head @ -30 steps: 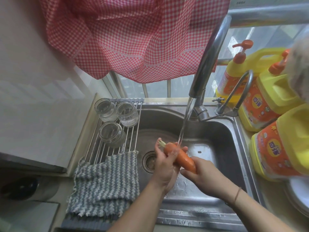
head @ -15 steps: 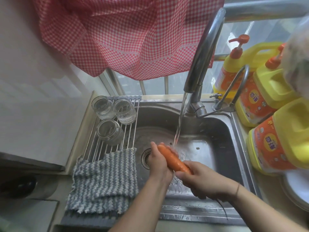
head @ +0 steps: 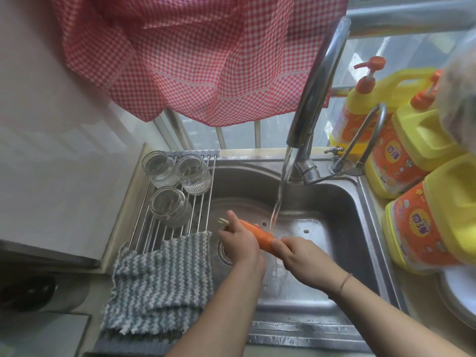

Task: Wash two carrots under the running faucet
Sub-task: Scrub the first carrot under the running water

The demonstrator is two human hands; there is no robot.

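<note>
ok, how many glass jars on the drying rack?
3: two side by side at the back, left and right, one in front by the cloth. None seem hidden.

A: The sink (head: pixel 342 202) and faucet (head: pixel 319 81)?

B: Shiny metal, the basin wet and streaked. The drying rack (head: pixel 154 228) is thin polished metal rods.

A: On the rack?

B: Three clear ribbed glass jars (head: pixel 168 204), and a nubby knitted dishcloth (head: pixel 159 279), matt.

A: And the right side?

B: Glossy yellow plastic detergent bottles (head: pixel 438 222). The curtain (head: pixel 206 52) is thin checked cloth.
</note>
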